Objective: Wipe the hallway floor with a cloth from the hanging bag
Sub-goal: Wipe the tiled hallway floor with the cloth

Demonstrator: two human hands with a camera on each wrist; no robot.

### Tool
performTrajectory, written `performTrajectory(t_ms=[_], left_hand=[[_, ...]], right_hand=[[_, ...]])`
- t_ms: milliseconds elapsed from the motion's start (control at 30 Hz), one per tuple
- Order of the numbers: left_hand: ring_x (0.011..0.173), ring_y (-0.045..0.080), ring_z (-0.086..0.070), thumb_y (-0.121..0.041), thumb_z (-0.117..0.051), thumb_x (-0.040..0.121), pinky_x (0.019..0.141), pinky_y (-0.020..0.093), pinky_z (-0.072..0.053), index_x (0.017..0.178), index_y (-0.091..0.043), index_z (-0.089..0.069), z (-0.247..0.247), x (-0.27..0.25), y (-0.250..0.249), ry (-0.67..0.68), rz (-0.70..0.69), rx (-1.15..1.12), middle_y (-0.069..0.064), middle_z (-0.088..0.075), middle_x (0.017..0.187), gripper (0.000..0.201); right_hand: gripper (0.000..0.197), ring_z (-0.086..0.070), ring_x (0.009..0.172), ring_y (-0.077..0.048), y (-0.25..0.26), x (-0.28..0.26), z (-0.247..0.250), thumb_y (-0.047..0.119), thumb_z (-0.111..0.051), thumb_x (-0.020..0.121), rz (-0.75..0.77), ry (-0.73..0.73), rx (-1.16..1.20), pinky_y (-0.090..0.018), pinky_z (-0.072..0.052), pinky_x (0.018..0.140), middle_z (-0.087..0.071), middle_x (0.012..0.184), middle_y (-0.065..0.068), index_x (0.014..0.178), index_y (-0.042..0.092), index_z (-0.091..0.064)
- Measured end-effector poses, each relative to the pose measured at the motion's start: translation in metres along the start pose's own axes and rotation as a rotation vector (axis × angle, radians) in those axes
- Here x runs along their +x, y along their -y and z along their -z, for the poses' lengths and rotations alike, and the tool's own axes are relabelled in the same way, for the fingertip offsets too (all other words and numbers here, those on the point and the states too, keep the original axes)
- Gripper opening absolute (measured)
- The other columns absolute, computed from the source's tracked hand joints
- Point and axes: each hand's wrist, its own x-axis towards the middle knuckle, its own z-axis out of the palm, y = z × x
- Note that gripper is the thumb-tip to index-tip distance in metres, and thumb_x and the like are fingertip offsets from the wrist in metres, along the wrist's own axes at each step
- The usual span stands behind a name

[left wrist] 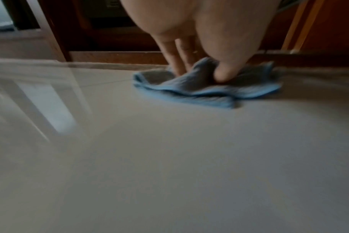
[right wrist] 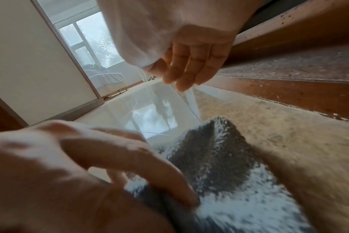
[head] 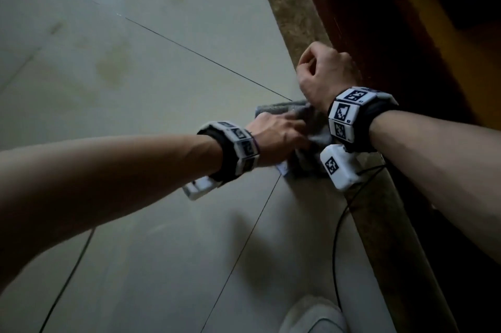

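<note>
A blue-grey cloth (head: 276, 109) (left wrist: 209, 93) (right wrist: 215, 149) lies bunched on the pale glossy floor tiles (head: 162, 75), right at the edge of a brown stone strip. My left hand (head: 284, 129) (left wrist: 201, 69) (right wrist: 149, 165) presses down on it, fingers (left wrist: 179, 59) stretched out on one side and thumb on the other, with a fold of cloth raised between them. My right hand (head: 311, 67) (right wrist: 187, 75) hovers just above and beyond the cloth, its fingers loosely curled and holding nothing.
The brown stone strip (head: 292, 7) runs along a dark wooden frame (head: 379, 20) on the right. Faint yellowish stains (head: 113, 69) mark the tiles farther ahead. A black cable (head: 336, 237) trails near a pale slipper (head: 311, 316). A bright doorway (right wrist: 94, 47) lies down the hall.
</note>
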Motion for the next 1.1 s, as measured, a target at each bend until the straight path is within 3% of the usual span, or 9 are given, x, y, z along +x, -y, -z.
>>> performTrajectory(t_ms=[133,333,400,500,633,733,833,900,1100], left_hand=[[0.099,0.027,-0.067,-0.023,-0.048,0.093,0.075,0.034,-0.056,0.108,-0.019,-0.074,0.019,-0.018,0.053,-0.038,-0.319,0.047,0.005,-0.070,0.115,0.030],[0.103,0.029,-0.063,-0.047,-0.052,0.085,0.083,0.035,-0.051,0.115,-0.036,-0.067,0.057,0.000,0.123,0.054,0.667,-0.021,0.001,-0.067,0.115,0.035],[0.101,0.031,-0.062,-0.050,-0.053,0.084,0.080,0.036,-0.049,0.114,-0.039,-0.065,0.054,0.007,0.112,-0.017,0.784,-0.001,0.002,-0.067,0.110,0.034],[0.109,0.031,-0.056,-0.042,-0.054,0.087,0.075,0.038,-0.042,0.117,-0.036,-0.063,0.034,0.006,0.073,-0.082,0.696,0.048,0.000,-0.065,0.115,0.031],[0.082,0.027,-0.058,-0.024,-0.046,0.084,0.051,0.031,-0.046,0.104,-0.026,-0.069,0.009,-0.040,0.029,-0.230,0.216,0.086,-0.003,-0.068,0.092,0.031],[0.078,0.025,-0.057,-0.017,-0.055,0.087,0.050,0.029,-0.045,0.100,-0.024,-0.073,0.004,-0.091,0.031,-0.204,-0.028,0.088,-0.005,-0.070,0.103,0.023],[0.080,0.023,-0.054,-0.018,-0.059,0.090,0.054,0.024,-0.038,0.106,-0.025,-0.072,0.023,-0.144,0.067,-0.090,-0.030,0.060,-0.008,-0.068,0.116,0.021],[0.079,0.023,-0.055,-0.023,-0.057,0.089,0.054,0.022,-0.039,0.108,-0.029,-0.071,0.032,-0.185,0.107,-0.070,0.152,0.076,-0.010,-0.068,0.112,0.024],[0.101,0.034,-0.064,-0.038,-0.053,0.085,0.081,0.037,-0.053,0.119,-0.045,-0.062,0.052,-0.284,0.178,-0.121,1.202,0.019,0.003,-0.069,0.115,0.036]], right_hand=[[0.013,-0.060,0.072,-0.025,-0.008,-0.007,-0.007,0.027,-0.052,0.086,-0.025,0.042,-0.052,-0.030,-0.049,0.064,-0.067,0.081,-0.003,0.088,0.019,-0.061],[0.012,-0.058,0.075,-0.024,-0.027,-0.015,-0.006,0.030,-0.049,0.088,-0.043,0.126,-0.193,-0.033,-0.047,0.070,-0.066,0.085,0.000,0.091,0.024,-0.059],[0.011,-0.058,0.077,-0.025,-0.026,-0.014,-0.007,0.030,-0.050,0.089,-0.034,0.139,-0.225,-0.033,-0.045,0.071,-0.067,0.087,-0.001,0.092,0.025,-0.059],[0.012,-0.055,0.077,-0.027,-0.016,-0.012,-0.011,0.030,-0.050,0.090,-0.035,0.167,-0.230,-0.032,-0.040,0.068,-0.065,0.089,-0.004,0.094,0.023,-0.059],[0.016,-0.059,0.079,-0.034,0.012,-0.013,-0.025,0.028,-0.050,0.086,0.014,0.194,-0.234,-0.036,-0.049,0.072,-0.067,0.091,-0.012,0.093,0.019,-0.061],[0.018,-0.063,0.085,-0.036,0.037,-0.015,-0.038,0.029,-0.050,0.083,0.054,0.235,-0.253,-0.037,-0.050,0.077,-0.068,0.091,-0.012,0.092,0.020,-0.062],[0.024,-0.063,0.085,-0.035,0.060,-0.018,-0.052,0.033,-0.046,0.078,0.104,0.271,-0.271,-0.036,-0.051,0.077,-0.069,0.092,-0.009,0.093,0.021,-0.061],[0.024,-0.063,0.085,-0.033,0.074,-0.021,-0.058,0.035,-0.046,0.078,0.123,0.309,-0.273,-0.034,-0.050,0.075,-0.069,0.091,-0.006,0.092,0.024,-0.061],[0.021,-0.062,0.089,-0.030,0.115,-0.040,-0.075,0.032,-0.048,0.086,0.143,0.383,-0.312,-0.031,-0.043,0.071,-0.069,0.097,-0.002,0.098,0.026,-0.063]])
